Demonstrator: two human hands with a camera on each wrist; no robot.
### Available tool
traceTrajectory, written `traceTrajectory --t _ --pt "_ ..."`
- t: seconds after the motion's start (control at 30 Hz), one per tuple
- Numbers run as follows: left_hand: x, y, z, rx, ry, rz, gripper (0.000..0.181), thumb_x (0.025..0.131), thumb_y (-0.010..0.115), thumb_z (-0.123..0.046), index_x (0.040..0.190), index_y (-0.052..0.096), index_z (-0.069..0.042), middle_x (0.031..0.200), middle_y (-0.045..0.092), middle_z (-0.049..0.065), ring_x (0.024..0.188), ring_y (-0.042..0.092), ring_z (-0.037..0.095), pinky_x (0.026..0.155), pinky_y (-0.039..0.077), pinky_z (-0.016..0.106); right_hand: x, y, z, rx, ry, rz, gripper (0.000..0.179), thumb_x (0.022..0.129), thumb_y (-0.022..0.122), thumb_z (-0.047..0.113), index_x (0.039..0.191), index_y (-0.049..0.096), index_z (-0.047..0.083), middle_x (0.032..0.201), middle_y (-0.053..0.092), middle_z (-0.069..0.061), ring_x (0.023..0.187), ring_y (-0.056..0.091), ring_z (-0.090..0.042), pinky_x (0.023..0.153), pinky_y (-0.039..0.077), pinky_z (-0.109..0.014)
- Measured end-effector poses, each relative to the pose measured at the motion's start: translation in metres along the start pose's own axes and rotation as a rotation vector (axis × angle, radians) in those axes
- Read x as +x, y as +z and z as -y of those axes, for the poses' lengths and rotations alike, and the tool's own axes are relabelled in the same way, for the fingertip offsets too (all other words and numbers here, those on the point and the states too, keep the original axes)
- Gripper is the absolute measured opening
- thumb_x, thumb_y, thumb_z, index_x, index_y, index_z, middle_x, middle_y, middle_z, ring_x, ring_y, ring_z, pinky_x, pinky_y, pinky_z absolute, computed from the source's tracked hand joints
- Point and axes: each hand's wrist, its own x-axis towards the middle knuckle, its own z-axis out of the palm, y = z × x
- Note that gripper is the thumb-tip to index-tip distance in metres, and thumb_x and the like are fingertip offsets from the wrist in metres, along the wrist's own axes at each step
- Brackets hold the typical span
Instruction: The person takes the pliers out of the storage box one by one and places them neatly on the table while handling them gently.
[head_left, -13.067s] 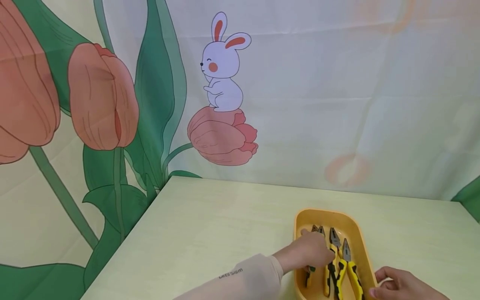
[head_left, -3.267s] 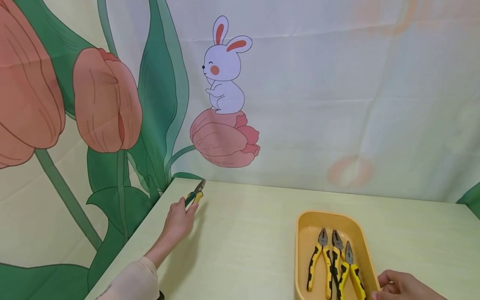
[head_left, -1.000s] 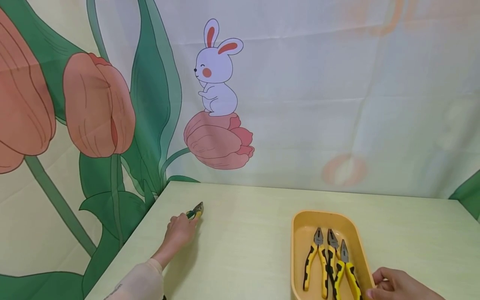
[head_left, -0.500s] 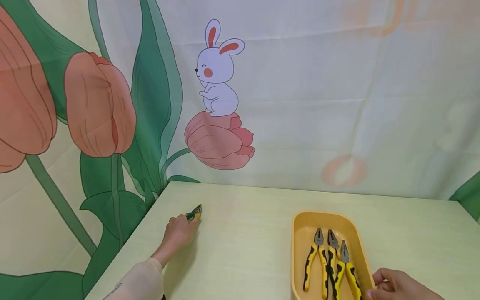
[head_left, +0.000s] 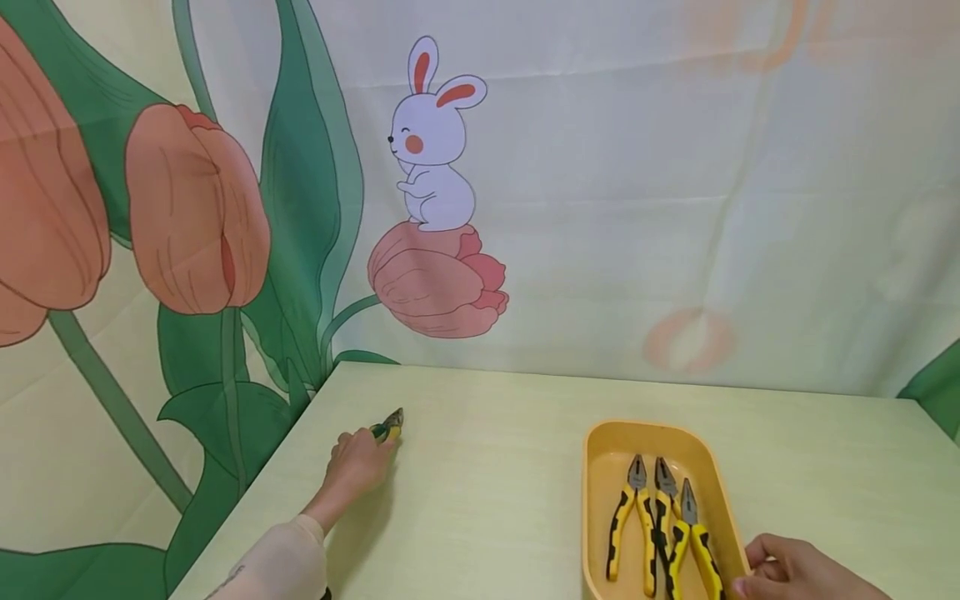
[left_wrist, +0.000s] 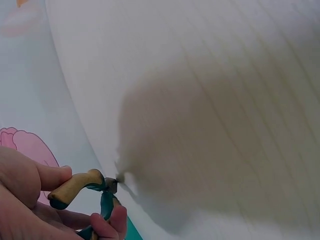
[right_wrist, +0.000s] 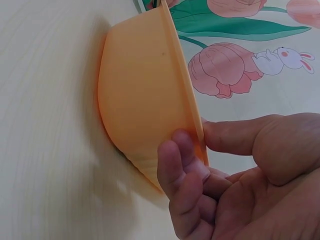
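At the table's far left, my left hand [head_left: 360, 462] grips a pair of pliers [head_left: 394, 421] with green and yellow handles. Its metal nose points away from me, low over the table. In the left wrist view, the thumb lies on the yellow handle [left_wrist: 75, 189] and fingers wrap the other one; the nose meets its shadow at the table. On the right, my right hand [head_left: 802, 571] pinches the side rim of a yellow plastic tray [head_left: 590, 500], thumb over the rim and fingers against the outer wall [right_wrist: 140, 75].
Three pliers with yellow-and-black handles lie in the tray: left pliers [head_left: 637, 475], middle pliers [head_left: 664, 477] and narrow-nosed pliers [head_left: 688, 504]. A pale table [head_left: 480, 467] stretches between the hands. Behind it hangs a printed cloth [head_left: 585, 208] with tulips and a rabbit.
First my left hand was inside the tray; then it held the green-handled pliers up near the far left corner, and has since lowered them to the table. My right hand stays on the rim.
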Motion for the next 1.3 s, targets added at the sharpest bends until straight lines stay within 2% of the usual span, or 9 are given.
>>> traceTrajectory --t 0.23,0.63,0.9,1.13,1.3 --pt "-0.0004 -0.0011 -0.0007 0.005 0.012 0.013 0.036 0.101 0.055 -0.024 0.09 0.057 0.01 0.095 0.052 0.027 0.093 0.051 0.043 0.083 0.043 0.052 -0.0003 -0.0031 -0.001 0.011 -0.026 0.041 0.029 0.105 0.062 0.021 0.109 0.053 -0.006 0.084 0.058 -0.006 0.076 0.06 -0.02 0.074 0.053 -0.026" --pt "0.003 0.0026 0.0043 0.026 0.01 0.04 0.032 0.1 0.056 -0.02 0.084 0.058 0.007 0.09 0.054 0.023 0.096 0.049 0.044 0.084 0.041 0.051 0.0017 -0.0052 -0.0032 0.007 -0.04 0.055 0.032 0.104 0.064 0.023 0.109 0.053 -0.006 0.084 0.059 -0.005 0.075 0.06 -0.019 0.072 0.052 -0.025" --pt "-0.0014 0.003 0.0061 0.051 -0.012 0.05 0.027 0.098 0.054 -0.02 0.088 0.057 0.006 0.095 0.05 0.024 0.092 0.048 0.041 0.075 0.044 0.05 0.0026 -0.0004 -0.0001 -0.016 0.005 -0.008 0.021 0.104 0.063 0.015 0.106 0.054 -0.004 0.082 0.058 -0.006 0.07 0.058 -0.019 0.069 0.05 -0.025" --pt "-0.0049 0.0022 0.007 0.051 -0.001 0.041 0.029 0.1 0.055 -0.021 0.09 0.056 0.006 0.095 0.049 0.024 0.092 0.049 0.041 0.075 0.045 0.051 0.0018 -0.0045 -0.0043 0.006 -0.047 0.056 0.03 0.105 0.063 0.022 0.108 0.053 -0.005 0.084 0.058 -0.005 0.073 0.06 -0.019 0.071 0.051 -0.024" --pt "-0.004 0.0036 0.0085 0.064 -0.007 0.043 0.032 0.101 0.057 -0.022 0.095 0.057 0.009 0.096 0.05 0.025 0.093 0.05 0.041 0.076 0.046 0.052 0.0021 -0.0051 -0.0059 0.005 -0.048 0.054 0.029 0.104 0.064 0.021 0.107 0.053 -0.005 0.083 0.059 -0.005 0.071 0.06 -0.018 0.07 0.052 -0.024"
